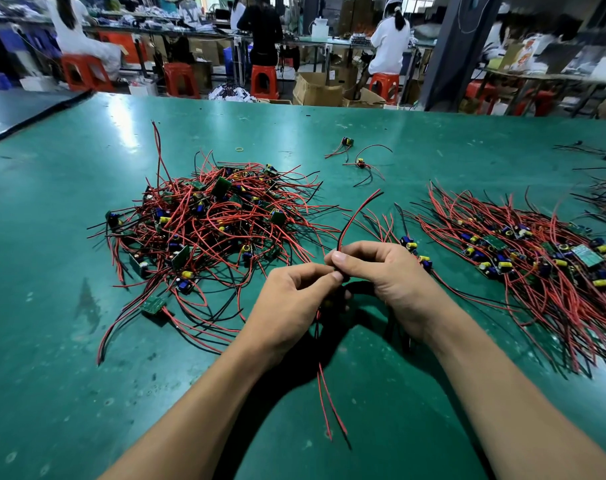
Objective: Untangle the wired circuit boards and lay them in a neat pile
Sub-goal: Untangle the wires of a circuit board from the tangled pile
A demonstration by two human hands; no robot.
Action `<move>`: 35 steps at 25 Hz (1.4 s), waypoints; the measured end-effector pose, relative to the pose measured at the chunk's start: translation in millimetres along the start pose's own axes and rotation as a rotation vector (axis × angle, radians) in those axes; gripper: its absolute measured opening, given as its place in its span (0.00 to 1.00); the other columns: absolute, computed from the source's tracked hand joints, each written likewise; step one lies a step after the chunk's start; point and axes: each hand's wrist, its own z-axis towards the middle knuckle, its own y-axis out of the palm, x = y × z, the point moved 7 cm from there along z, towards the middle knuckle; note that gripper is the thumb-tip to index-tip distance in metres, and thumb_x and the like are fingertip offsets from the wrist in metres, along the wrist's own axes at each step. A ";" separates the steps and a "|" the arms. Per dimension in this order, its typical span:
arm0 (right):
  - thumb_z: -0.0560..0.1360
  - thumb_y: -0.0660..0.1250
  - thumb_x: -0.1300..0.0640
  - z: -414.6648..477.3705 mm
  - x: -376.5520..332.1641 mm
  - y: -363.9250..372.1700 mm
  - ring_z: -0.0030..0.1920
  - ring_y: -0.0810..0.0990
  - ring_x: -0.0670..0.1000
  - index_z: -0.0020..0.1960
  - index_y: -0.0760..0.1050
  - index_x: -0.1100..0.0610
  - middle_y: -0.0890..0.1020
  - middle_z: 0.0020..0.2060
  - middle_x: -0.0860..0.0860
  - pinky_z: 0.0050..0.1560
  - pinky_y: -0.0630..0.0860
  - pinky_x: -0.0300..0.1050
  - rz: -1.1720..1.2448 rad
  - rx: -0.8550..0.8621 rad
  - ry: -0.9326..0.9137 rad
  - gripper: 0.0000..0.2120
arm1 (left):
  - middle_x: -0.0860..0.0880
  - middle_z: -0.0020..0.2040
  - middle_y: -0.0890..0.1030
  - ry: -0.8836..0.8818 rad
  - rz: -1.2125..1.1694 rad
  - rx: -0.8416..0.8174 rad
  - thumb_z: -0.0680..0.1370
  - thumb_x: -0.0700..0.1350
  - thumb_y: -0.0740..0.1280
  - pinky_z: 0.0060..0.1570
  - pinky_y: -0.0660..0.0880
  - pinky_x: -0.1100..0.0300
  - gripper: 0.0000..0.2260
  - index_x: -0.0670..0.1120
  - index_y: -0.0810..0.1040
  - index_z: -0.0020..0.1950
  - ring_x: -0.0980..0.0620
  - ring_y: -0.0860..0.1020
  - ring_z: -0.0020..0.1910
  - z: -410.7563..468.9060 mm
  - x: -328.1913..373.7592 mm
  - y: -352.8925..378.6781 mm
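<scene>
**Checker:** Head view. Piles, counted?

**Me:** Two on the green table [52, 306]. Tangled heap [208, 223], one, to my left. Laid-out pile [523, 258], one, to my right, its wires fanned and running out of view at the right edge.

**Checker:** Strays?

**Me:** Two loose boards [347, 142] [360, 163], far centre, near each other and well apart from both piles. One yellow rubber band [239, 149] beyond the heap.

**Checker:** Hands?

**Me:** Two, brought together between the piles. My left hand [291, 303] and right hand [384, 271] both pinch one wired board [350, 223]. The board itself is hidden under my fingers. One red-and-black pair rises from the pinch, and two red leads [324, 400] hang below it.

**Checker:** Edges, room?

**Me:** The far table edge lies well beyond the strays. A bare green strip separates heap from pile, and the near table under my forearms is bare too.
</scene>
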 end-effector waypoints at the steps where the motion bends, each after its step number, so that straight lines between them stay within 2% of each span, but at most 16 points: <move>1: 0.70 0.74 0.54 0.0 0.5 0.5 0.39 0.81 0.49 0.44 0.84 0.57 0.84 0.40 0.55 0.41 0.79 0.41 -0.027 -0.005 0.001 0.07 | 0.44 0.37 0.85 0.004 0.008 0.005 0.79 0.40 0.68 0.39 0.77 0.57 0.09 0.48 0.86 0.42 0.50 0.82 0.35 -0.5 0.7 -0.4; 5: 0.74 0.74 0.58 0.0 1.2 0.8 0.34 0.80 0.47 0.41 0.84 0.57 0.83 0.35 0.52 0.34 0.78 0.38 -0.082 0.021 0.013 0.04 | 0.43 0.35 0.84 -0.056 -0.022 0.009 0.78 0.38 0.67 0.35 0.79 0.59 0.09 0.44 0.86 0.41 0.49 0.81 0.31 -0.8 -0.8 -0.7; 8: 0.75 0.73 0.58 1.8 0.0 -10.0 0.31 0.79 0.46 0.40 0.82 0.57 0.81 0.32 0.52 0.32 0.76 0.39 -0.116 0.175 -0.014 0.06 | 0.41 0.32 0.82 -0.103 -0.058 -0.015 0.78 0.36 0.67 0.32 0.79 0.58 0.09 0.38 0.83 0.39 0.47 0.78 0.29 -1.8 -2.2 2.2; 12: 0.76 0.72 0.59 3.8 -0.3 -25.4 0.29 0.78 0.44 0.43 0.81 0.59 0.80 0.31 0.49 0.30 0.75 0.37 0.068 0.368 -0.036 0.04 | 0.42 0.31 0.81 -0.118 -0.029 -0.047 0.77 0.37 0.68 0.33 0.77 0.61 0.09 0.41 0.83 0.37 0.48 0.78 0.30 -3.0 -1.1 5.3; 16: 0.77 0.71 0.55 5.2 3.9 -24.1 0.26 0.72 0.44 0.36 0.80 0.55 0.80 0.32 0.49 0.28 0.72 0.36 0.276 0.384 0.039 0.11 | 0.43 0.31 0.82 -0.121 -0.001 -0.066 0.77 0.38 0.68 0.41 0.71 0.57 0.09 0.42 0.84 0.37 0.46 0.76 0.34 -1.9 -2.8 7.3; 21: 0.75 0.71 0.55 4.9 7.6 -22.7 0.22 0.66 0.45 0.33 0.75 0.56 0.75 0.27 0.50 0.26 0.66 0.37 0.447 0.369 0.154 0.14 | 0.44 0.32 0.82 -0.121 0.041 -0.124 0.77 0.38 0.68 0.34 0.72 0.64 0.08 0.41 0.83 0.39 0.53 0.77 0.29 -3.6 -3.0 10.6; 27: 0.76 0.71 0.55 3.8 6.1 -25.6 0.24 0.66 0.44 0.36 0.74 0.56 0.76 0.29 0.49 0.27 0.67 0.35 0.546 0.368 0.178 0.12 | 0.43 0.32 0.82 -0.109 0.052 -0.139 0.77 0.37 0.68 0.33 0.73 0.67 0.07 0.39 0.83 0.41 0.53 0.77 0.30 -5.3 -1.4 9.7; 35: 0.75 0.72 0.53 3.9 5.9 -40.6 0.20 0.64 0.43 0.32 0.74 0.55 0.76 0.28 0.50 0.24 0.62 0.35 0.664 0.455 0.153 0.15 | 0.45 0.33 0.82 -0.090 0.147 -0.168 0.76 0.38 0.69 0.34 0.71 0.66 0.07 0.41 0.84 0.39 0.53 0.75 0.31 -6.0 0.8 11.1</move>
